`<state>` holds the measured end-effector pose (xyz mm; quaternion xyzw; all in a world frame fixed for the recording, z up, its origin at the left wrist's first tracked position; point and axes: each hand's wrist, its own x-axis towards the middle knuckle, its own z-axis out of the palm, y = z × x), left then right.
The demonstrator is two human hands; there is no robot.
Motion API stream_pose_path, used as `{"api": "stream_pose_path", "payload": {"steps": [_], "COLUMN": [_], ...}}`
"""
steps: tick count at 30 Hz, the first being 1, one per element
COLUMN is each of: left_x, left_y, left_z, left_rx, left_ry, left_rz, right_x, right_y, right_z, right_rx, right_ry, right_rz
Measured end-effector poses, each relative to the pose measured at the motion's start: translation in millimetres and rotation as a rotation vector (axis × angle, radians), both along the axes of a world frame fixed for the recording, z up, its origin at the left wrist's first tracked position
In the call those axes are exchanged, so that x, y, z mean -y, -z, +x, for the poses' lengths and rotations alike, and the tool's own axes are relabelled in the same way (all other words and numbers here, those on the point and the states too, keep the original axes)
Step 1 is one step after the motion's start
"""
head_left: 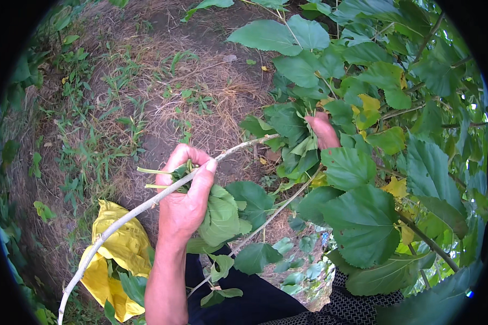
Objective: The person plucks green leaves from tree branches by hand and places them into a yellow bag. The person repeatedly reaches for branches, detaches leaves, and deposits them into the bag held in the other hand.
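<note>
Grey, knobbly branch (pixel 133 213) (gently bowed) and leaves (pixel 220 216) fill left fingers (pixel 185 153); right fingers (pixel 324 131) clutch green foliage (pixel 307 144).

Place, outdoor: a planted plot, orchard or garden, exact kind undetermined, seen by daylight. Ground: brown earth (pixel 195 32), littered with dry, straw-coloured grass (pixel 228 100); low green weeds (pixel 127 81) grew in patches, mostly toward the left. Right side: dense foliage (pixel 360 216), comprising broad green leaves on woody stems (pixel 431 244), with some yellowed leaves (pixel 370 105) among them; bright light showed through gaps at the far right. Left rim: further greenery (pixel 19 73). Lower left: one yellow sack (pixel 119 233), crumpled, with green leaves at its opening.
</note>
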<state>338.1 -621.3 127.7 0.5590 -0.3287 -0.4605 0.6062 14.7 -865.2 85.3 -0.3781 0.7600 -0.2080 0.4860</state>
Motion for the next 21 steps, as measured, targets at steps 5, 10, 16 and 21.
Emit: {"api": "stream_pose_path", "payload": {"steps": [5, 10, 16, 21], "left_x": [8, 18, 25, 26], "left_y": [-4, -7, -13, -13], "left_z": [-6, -2, -1, -13], "left_rx": [-0.024, -0.026, 0.003, -0.020], "left_ry": [0.011, -0.006, -0.014, -0.037], "left_rz": [0.024, 0.011, 0.010, -0.014], "right_x": [-15, -76, -84, -72], "right_y": [73, 49, 38, 80], "right_z": [-118, -96, -18, -64], "right_rx": [0.167, 0.266, 0.505, 0.221], "right_ry": [0.042, -0.024, -0.019, 0.030], "right_rz": [-0.284, -0.166, -0.099, -0.227]}}
